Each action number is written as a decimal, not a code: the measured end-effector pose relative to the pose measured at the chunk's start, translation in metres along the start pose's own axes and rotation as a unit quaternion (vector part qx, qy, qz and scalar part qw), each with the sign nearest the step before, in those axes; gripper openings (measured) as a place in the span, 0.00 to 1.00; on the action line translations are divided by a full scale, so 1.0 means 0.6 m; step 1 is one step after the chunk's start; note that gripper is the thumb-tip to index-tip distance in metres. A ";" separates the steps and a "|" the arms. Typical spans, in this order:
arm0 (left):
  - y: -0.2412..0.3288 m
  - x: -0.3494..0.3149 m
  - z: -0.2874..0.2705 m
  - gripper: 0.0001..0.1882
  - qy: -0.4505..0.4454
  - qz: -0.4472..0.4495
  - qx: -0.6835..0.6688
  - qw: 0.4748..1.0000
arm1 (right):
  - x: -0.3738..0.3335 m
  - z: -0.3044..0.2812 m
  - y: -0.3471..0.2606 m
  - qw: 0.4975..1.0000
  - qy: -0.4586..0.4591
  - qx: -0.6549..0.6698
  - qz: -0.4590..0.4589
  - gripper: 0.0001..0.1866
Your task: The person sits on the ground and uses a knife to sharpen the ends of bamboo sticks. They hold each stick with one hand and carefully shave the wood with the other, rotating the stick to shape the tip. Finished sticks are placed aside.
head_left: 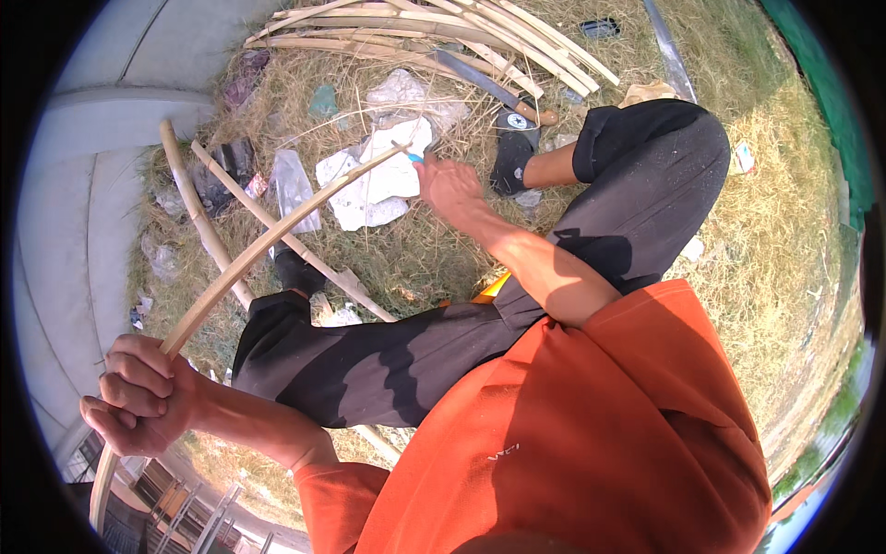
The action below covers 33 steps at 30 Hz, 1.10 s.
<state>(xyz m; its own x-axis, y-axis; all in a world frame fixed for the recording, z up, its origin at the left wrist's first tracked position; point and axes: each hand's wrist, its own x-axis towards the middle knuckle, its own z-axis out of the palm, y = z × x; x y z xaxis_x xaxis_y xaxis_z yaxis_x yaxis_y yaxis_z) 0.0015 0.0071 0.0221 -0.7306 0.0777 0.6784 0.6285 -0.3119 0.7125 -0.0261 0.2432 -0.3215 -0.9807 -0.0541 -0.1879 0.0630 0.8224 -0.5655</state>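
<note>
My left hand (138,392) is closed in a fist round a long bamboo strip (263,245), low at the left. The strip slants up and away to the right, its far end above white, rough-faced chunks (374,189) on the grass. By that end, my right hand (449,189) is closed on a small thing with a blue part (414,158). Most of this thing is hidden in the fingers, so its kind cannot be made out. Under the strip, two bamboo poles (192,203) (268,217) lie aslant near my legs.
Split bamboo lengths (397,23) are heaped at the far side. A long blade with a wooden handle (544,116) lies near my shoe (514,148); another metal blade (669,51) rests farther right. A grey wall (55,231) stands at the left. Plastic scraps (293,189) litter the dry grass.
</note>
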 end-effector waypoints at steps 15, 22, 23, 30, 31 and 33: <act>0.004 -0.013 0.010 0.20 0.027 -0.001 0.010 1.000 | -0.052 -0.128 -0.106 0.940 -0.165 0.299 0.011 0.25; 0.006 -0.012 0.011 0.20 0.030 -0.026 0.000 0.999 | -0.058 -0.097 -0.102 0.986 -0.043 0.153 -0.058 0.24; 0.008 -0.012 0.007 0.20 0.031 -0.027 0.004 0.999 | -0.057 -0.095 -0.102 0.986 -0.046 0.149 -0.050 0.24; 0.011 -0.008 -0.010 0.19 0.005 -0.023 0.010 1.000 | -0.018 -0.060 -0.073 0.995 -0.022 0.091 -0.036 0.25; 0.011 -0.009 -0.003 0.19 -0.003 -0.023 0.006 1.000 | -0.017 -0.046 -0.060 0.997 -0.003 0.062 -0.034 0.25; 0.005 -0.013 0.014 0.20 -0.014 -0.013 0.004 1.000 | -0.001 -0.033 -0.047 0.998 0.014 0.042 -0.039 0.25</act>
<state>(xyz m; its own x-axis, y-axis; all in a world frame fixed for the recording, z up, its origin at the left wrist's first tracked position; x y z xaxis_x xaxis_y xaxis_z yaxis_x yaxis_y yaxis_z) 0.0115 0.0137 0.0207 -0.7383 0.1122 0.6650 0.6124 -0.3014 0.7308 -0.0307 0.2314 -0.2898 -0.9880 -0.0992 -0.1184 0.0002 0.7656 -0.6434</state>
